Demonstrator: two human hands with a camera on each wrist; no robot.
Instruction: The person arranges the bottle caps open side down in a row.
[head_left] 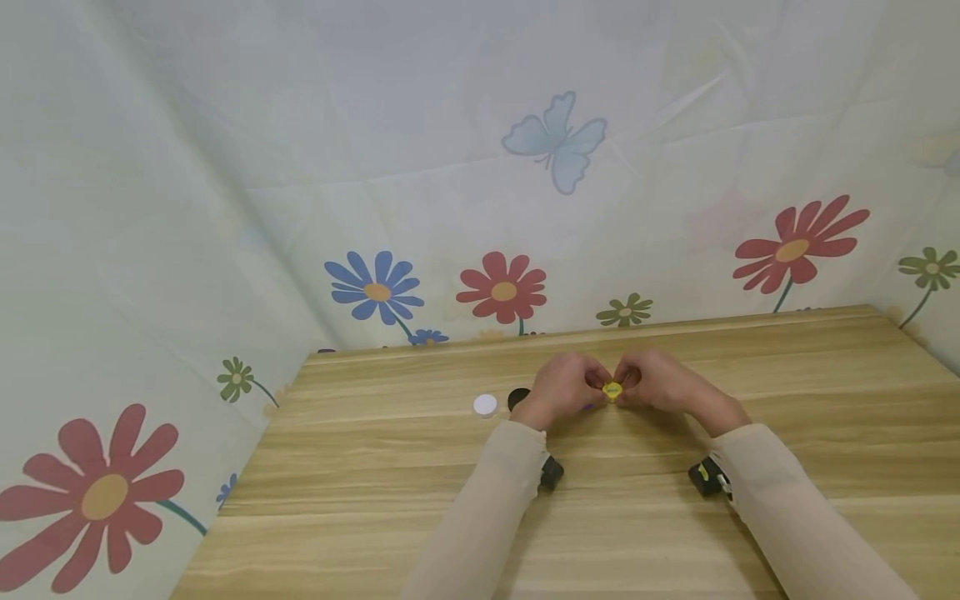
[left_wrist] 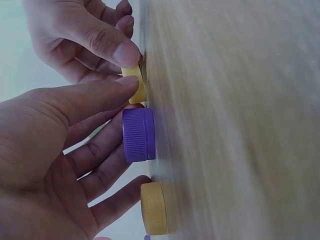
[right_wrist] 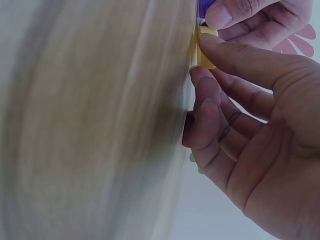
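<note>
Both hands meet over one small yellow bottle cap (head_left: 612,390) near the back of the table. My left hand (head_left: 564,388) pinches its left side with thumb and fingertips, while my right hand (head_left: 666,382) pinches the opposite side. In the left wrist view the yellow cap is low, right at the tabletop. A ribbed purple bottle cap (left_wrist: 138,135) stands just beside it, by the left fingers. Farther along sits an orange-yellow bottle cap (left_wrist: 153,208), near the left little finger. In the right wrist view a dark red piece (right_wrist: 188,129) shows partly behind the right fingers.
Left of the hands, a white round cap (head_left: 485,406) and a black round cap (head_left: 518,397) lie on the wood-grain table (head_left: 390,467). Behind the table's back edge hangs a flower-printed curtain (head_left: 420,192). A dark wrist device (head_left: 705,477) sits under the right sleeve.
</note>
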